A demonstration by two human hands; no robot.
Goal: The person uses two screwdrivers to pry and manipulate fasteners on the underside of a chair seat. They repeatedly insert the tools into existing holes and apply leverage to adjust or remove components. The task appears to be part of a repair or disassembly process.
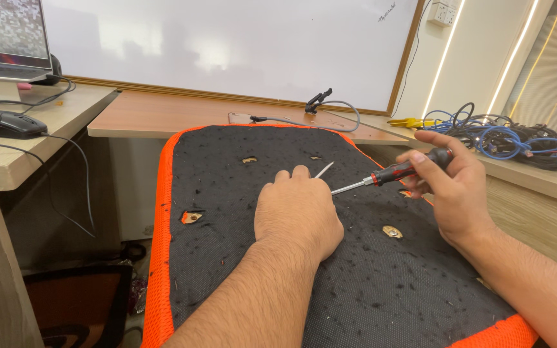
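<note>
A black fabric panel with an orange mesh border (pixel 162 212), the underside of a chair seat, lies in front of me with several small holes showing wood. My right hand (pixel 456 193) grips a screwdriver (pixel 388 175) with a red and black handle, its shaft pointing left toward my left hand. My left hand (pixel 298 212) rests knuckles up on the fabric near the screwdriver tip, fingers curled. A thin white sliver (pixel 323 170) pokes out beyond its fingertips; whether the fingers pinch it is hidden.
A wooden desk (pixel 162 113) runs behind the seat under a whiteboard (pixel 227 45), with a grey cable and black clip (pixel 320 100). A black mouse (pixel 8 124) and monitor (pixel 8 35) sit at left. Tangled blue and black cables (pixel 504 138) lie at right.
</note>
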